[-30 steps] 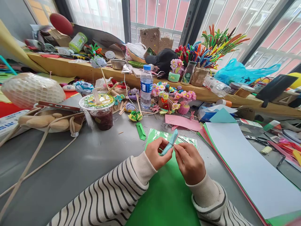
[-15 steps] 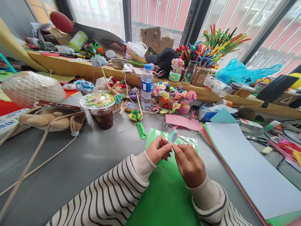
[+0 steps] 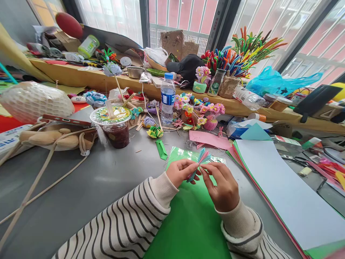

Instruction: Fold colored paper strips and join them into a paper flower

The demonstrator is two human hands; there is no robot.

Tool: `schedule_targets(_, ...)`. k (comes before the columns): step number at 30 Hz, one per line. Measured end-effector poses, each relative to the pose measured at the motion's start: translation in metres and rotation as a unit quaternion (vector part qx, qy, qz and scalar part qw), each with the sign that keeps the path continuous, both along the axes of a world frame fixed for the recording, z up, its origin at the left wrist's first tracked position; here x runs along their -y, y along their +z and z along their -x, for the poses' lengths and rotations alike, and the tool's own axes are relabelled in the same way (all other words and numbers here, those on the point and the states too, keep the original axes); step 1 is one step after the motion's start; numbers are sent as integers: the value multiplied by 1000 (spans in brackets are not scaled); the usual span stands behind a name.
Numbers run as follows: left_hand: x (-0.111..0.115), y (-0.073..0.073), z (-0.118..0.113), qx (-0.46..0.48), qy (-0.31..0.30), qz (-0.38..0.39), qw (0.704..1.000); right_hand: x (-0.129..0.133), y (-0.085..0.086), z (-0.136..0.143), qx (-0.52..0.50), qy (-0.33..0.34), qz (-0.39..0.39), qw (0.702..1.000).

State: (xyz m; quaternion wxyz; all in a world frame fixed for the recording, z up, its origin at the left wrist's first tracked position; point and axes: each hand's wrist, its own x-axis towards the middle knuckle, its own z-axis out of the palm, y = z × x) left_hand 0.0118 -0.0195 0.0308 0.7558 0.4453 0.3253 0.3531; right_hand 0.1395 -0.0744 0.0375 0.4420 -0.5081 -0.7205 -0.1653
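Observation:
My left hand (image 3: pixel 181 172) pinches a small pleated paper piece (image 3: pixel 204 156) in blue and pink, gathered at its waist and fanned out at the top. My right hand (image 3: pixel 223 185) has thumb and forefinger closed at that same waist; whether they grip the paper or something thin such as thread or wire is too small to tell. Part of the paper's lower end shows below the left fingers. Both hands are above a shiny green sheet (image 3: pixel 188 223) lying on the grey table.
A stack of coloured paper (image 3: pixel 283 187) lies at the right, near scissors (image 3: pixel 295 160). Left of centre stand a lidded drink cup (image 3: pixel 115 133) and a water bottle (image 3: pixel 167 100). Craft flowers (image 3: pixel 199 108) line the back, and a beige strapped bag (image 3: pixel 59 138) sits at the left.
The pleated paper has spread from a narrow bundle into a wider fan, showing more pink and blue. My right hand has shifted slightly right, its fingertips still at the paper's waist.

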Motion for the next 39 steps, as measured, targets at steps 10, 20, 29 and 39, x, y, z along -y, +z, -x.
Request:
schedule_targets(10, -1, -2, 1, 39, -45, 27, 998, 0, 3, -2, 13, 19, -23, 999)
schedule_targets(20, -2, -6, 1, 53, -39, 49, 997, 0, 2, -3, -26, 19, 0, 999)
schedule_targets(29, 1, -2, 1, 56, 20, 15, 998, -5, -4, -3, -191, 32, 141, 971)
schedule_targets(39, 4, -13, -6, 5, 65, -143, 988, -6, -9, -3, -187, 27, 121, 974)
